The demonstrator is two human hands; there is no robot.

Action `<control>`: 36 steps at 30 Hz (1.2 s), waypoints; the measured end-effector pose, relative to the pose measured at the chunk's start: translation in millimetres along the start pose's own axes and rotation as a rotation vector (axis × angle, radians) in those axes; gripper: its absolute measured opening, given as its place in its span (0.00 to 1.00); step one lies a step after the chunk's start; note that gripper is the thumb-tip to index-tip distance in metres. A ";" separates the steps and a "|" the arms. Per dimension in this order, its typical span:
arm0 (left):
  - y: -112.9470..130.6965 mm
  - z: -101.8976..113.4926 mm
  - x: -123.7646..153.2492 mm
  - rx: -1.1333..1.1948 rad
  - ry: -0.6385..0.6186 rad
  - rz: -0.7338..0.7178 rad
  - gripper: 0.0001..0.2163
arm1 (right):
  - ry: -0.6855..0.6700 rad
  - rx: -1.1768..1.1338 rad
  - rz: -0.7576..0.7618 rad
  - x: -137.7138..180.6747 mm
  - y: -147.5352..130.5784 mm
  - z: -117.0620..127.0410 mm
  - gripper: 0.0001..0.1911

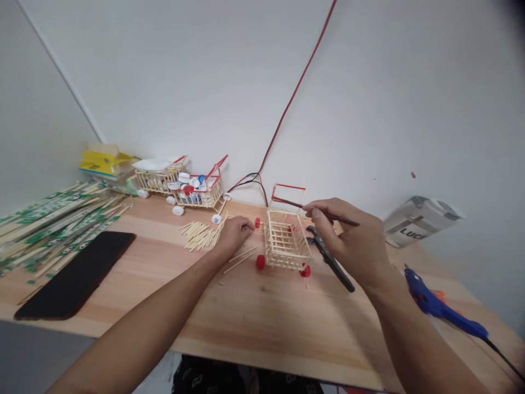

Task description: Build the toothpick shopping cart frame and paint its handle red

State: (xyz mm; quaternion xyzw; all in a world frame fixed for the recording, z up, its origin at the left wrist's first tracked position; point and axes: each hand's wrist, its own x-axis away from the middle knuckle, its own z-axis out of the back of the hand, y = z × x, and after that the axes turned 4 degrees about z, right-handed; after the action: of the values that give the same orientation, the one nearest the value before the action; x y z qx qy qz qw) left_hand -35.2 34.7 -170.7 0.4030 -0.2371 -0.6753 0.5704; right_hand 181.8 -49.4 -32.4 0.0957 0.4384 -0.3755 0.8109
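Note:
A small cart (287, 241) made of pale wooden sticks stands on the table, with red wheels (261, 262) and an upright frame handle (289, 186) that is partly red. My right hand (342, 230) pinches a thin dark paintbrush (293, 203), its tip at the left of the handle frame. To the cart's left, my left hand (235, 234) rests low with its fingers curled together, close to the rear left red wheel (257, 222). Whether those fingertips hold anything is hidden. Two loose sticks (240, 260) lie between that hand and the cart.
Black-handled pliers (334, 265) lie right of the cart. Farther right are a blue glue gun (438, 306) and a grey-white bag (422, 221). To the left are short sticks (200, 234), a cart of bottle caps (199, 191), a black phone (77, 276) and wrapped sticks (61, 219).

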 end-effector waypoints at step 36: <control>2.4 2.0 0.3 -0.017 -0.010 -0.002 0.08 | 0.150 -0.206 -0.240 3.5 21.5 -1.9 0.09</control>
State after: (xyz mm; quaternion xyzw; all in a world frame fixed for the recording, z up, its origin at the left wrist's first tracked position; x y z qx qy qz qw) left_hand -35.4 33.6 -167.7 0.3949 -0.2339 -0.6798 0.5720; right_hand 196.6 -35.3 -40.0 -0.0134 0.5421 -0.4147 0.7308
